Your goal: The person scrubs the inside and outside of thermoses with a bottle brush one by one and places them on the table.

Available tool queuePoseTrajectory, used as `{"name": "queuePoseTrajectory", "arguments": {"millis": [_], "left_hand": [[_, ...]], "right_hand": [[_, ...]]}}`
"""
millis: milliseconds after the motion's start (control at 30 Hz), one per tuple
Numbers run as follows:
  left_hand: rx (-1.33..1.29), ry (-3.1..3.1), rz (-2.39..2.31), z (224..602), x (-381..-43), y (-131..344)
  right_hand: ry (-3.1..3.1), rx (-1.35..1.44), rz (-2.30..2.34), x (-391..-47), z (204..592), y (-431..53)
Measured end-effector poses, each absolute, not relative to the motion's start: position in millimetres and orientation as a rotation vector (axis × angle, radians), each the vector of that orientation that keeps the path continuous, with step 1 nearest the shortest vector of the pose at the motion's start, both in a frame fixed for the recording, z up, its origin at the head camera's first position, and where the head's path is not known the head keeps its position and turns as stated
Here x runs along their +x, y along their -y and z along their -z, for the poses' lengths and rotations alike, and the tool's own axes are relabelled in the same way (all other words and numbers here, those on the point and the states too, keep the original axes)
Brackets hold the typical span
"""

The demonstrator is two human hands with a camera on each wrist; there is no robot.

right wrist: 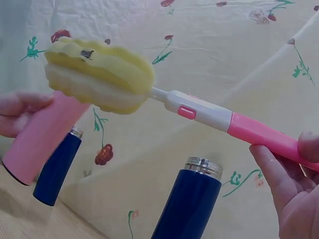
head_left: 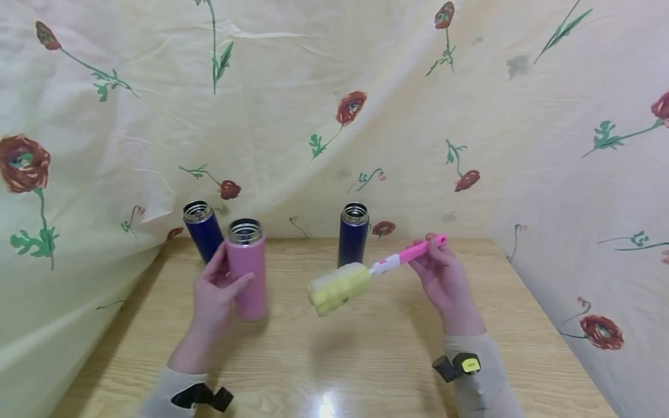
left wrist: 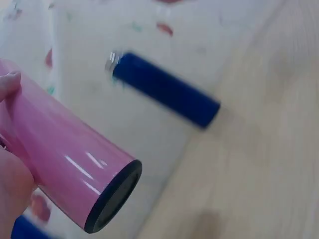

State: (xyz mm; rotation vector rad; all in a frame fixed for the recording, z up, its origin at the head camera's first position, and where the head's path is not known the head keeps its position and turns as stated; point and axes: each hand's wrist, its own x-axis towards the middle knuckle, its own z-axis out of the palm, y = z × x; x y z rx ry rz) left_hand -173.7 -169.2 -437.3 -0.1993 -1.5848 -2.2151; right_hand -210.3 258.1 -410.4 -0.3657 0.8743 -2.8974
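My left hand [head_left: 215, 296] grips a pink bottle [head_left: 248, 278] around its side. The bottle has no lid, and its threaded metal mouth faces up. In the left wrist view its dark base shows, held above the table. My right hand [head_left: 444, 281] pinches the pink handle of a bottle brush [head_left: 342, 286] near its end. The yellow and white sponge head points left, to the right of the pink bottle and apart from it. Behind the brush head stands a dark blue bottle [head_left: 352, 238], lidless. Another lidless blue bottle [head_left: 201, 229] is behind my left hand, partly hidden.
The wooden table [head_left: 387, 371] stretches under both hands. A pale cloth [head_left: 277, 133] with printed red flowers hangs along the back and sides. Each sleeve carries a small black strapped device [head_left: 457, 366].
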Motion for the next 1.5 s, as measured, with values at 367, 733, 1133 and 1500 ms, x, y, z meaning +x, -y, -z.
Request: {"name": "queuePoseTrajectory", "arguments": {"millis": [367, 733, 1133, 1500], "left_hand": [[0.208, 1.347, 2.126, 454.6, -150.3, 277.0], [0.174, 1.199, 2.157, 458.5, -136.1, 296.2], [-0.017, 0.962, 2.370, 420.9, -142.9, 254.3], [-0.029, 1.082, 2.432, 404.8, -138.5, 224.9]], "right_hand": [[-0.768, -0.316, 2.962, -211.0, 409.8, -255.4], [-0.811, -0.219, 2.956, -210.2, 407.6, -246.3], [-1.329, -0.090, 2.659, -207.1, 433.0, -145.0], [-1.440, -0.142, 2.534, -210.7, 447.7, -110.0]]}}
